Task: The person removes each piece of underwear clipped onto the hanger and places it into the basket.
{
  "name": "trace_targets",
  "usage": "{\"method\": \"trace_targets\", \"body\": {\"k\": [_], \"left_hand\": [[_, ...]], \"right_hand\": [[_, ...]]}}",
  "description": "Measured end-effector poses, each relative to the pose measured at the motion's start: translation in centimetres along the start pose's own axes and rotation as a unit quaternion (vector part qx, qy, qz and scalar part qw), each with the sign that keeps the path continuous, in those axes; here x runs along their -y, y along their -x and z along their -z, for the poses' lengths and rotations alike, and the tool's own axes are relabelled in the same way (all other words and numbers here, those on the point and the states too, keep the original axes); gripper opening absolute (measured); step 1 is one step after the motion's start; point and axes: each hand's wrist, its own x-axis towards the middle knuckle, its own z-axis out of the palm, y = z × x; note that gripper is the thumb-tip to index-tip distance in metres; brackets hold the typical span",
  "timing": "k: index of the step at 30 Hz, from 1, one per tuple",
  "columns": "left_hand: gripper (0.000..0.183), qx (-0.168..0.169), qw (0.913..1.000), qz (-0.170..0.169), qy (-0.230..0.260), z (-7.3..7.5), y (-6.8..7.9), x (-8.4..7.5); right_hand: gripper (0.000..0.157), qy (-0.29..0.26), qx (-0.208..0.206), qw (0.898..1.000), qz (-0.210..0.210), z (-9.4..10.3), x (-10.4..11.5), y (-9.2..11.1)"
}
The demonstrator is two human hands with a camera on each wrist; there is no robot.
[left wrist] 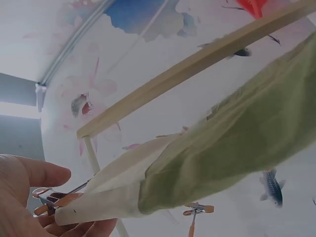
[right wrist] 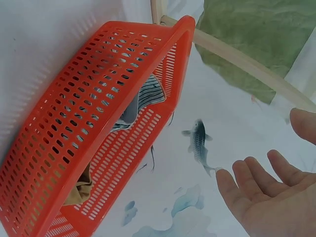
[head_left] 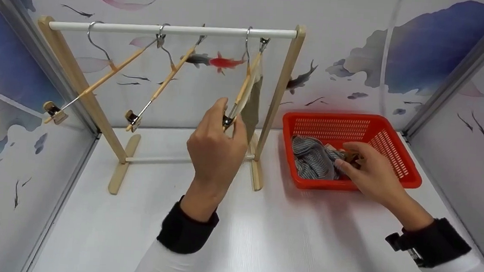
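My left hand (head_left: pixel 216 140) is at the near end of the rightmost hanger (head_left: pixel 245 83), its fingers curled about the metal clip (head_left: pixel 227 121). In the left wrist view the thumb stands above that clip and the fingers pass behind the cloth's pale edge. A green cloth with a pale band (left wrist: pixel 212 168) hangs from this hanger. Over the red basket (head_left: pixel 411 180) is my right hand (head_left: pixel 370 169), fingers and thumb spread. The right wrist view shows nothing in its grasp. Below it lie a striped grey cloth (head_left: pixel 314 159) and a brown cloth (right wrist: pixel 81 190).
A wooden rack with a white rail (head_left: pixel 122 28) stands at the back. Two bare hangers with clips hang to the left, one hanger (head_left: pixel 115 71) and another hanger (head_left: pixel 165 81). The rack's right post (head_left: pixel 280 92) rises between the hanging cloth and the basket. Patterned walls enclose the table (head_left: pixel 261 238).
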Motion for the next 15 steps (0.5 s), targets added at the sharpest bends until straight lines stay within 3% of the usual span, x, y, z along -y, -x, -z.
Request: {"method": "trace_targets", "body": {"k": [6, 12, 15], "left_hand": [[0.027, 0.014, 0.9997, 0.018, 0.004, 0.2, -0.9, 0.1], [0.03, 0.065, 0.997, 0.043, -0.001, -0.1, -1.5, 0.7], [0.02, 0.079, 0.9957, 0.047, -0.002, -0.2, -1.5, 0.8]], "right_hand": [[0.035, 0.007, -0.003, 1.0, 0.013, -0.3, 0.0, 0.2], [0.036, 0.01, 0.0, 1.0, 0.017, -0.4, -0.2, 0.3], [0.035, 0.009, 0.0, 1.0, 0.016, -0.4, -0.2, 0.3]]}}
